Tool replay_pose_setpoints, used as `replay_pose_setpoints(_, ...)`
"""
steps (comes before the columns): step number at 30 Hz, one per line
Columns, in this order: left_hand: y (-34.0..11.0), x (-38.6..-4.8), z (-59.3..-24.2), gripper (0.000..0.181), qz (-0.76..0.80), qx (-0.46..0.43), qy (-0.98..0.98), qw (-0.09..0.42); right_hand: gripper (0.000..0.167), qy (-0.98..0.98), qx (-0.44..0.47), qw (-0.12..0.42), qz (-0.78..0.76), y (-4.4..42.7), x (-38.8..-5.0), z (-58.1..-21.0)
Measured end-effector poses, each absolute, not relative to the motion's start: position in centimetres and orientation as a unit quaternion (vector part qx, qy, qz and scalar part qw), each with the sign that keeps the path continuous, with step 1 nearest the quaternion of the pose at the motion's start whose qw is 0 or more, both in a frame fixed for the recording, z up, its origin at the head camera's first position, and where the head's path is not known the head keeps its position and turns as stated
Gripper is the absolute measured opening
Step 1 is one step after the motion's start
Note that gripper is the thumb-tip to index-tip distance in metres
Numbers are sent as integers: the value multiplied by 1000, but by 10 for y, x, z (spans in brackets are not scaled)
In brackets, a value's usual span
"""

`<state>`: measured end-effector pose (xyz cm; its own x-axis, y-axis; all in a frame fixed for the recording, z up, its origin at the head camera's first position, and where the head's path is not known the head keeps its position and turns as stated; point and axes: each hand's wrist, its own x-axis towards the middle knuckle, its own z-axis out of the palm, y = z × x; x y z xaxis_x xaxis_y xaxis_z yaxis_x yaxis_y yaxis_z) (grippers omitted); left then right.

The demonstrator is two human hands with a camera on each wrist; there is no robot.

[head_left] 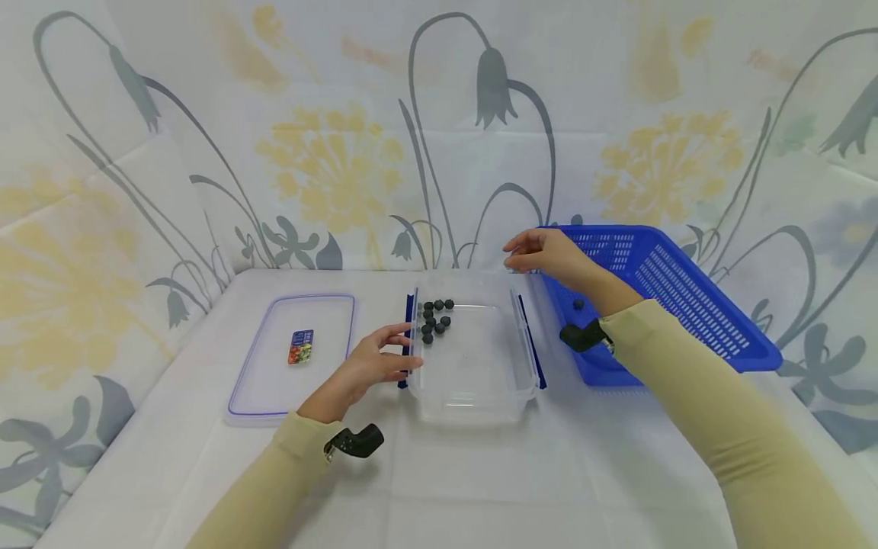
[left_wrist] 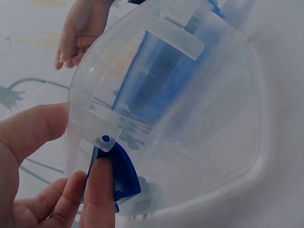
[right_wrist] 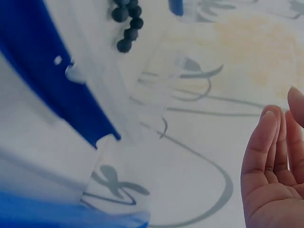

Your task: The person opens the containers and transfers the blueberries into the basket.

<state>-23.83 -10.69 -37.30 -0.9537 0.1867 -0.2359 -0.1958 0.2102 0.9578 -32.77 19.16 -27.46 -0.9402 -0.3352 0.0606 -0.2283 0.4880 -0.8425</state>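
A clear plastic container [head_left: 473, 358] with blue side latches stands in the middle of the table. My left hand [head_left: 370, 362] grips its left side; in the left wrist view, the thumb rests against the clear wall and fingertips press a blue latch [left_wrist: 124, 173]. Several small dark round balls [head_left: 439, 305], like berries, lie inside along the container's left part. Above the gap between container and blue basket [head_left: 686, 293], my right hand [head_left: 549, 255] hangs in the air, fingers loosely bent. Nothing shows between its thumb and fingers. One dark ball [head_left: 579, 303] is in the basket.
A clear lid [head_left: 264, 381] with a blue-violet edge lies flat at the left, bearing a small colourful label [head_left: 300, 347]. White cloth [head_left: 446, 488] covers the table. Flower-patterned fabric [head_left: 329, 61] hangs behind and at both sides.
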Motion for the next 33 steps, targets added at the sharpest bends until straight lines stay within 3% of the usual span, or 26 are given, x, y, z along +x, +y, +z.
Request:
replay_pose_setpoints(18, -107, -239, -373, 68, 633, -5, 757, 160, 29, 836, -189, 108, -505, 121, -337, -295)
replay_pose_setpoints(33, -109, -238, -372, 69, 638, 0, 751, 168, 25, 847, -158, 142, -487, 96, -358, -343)
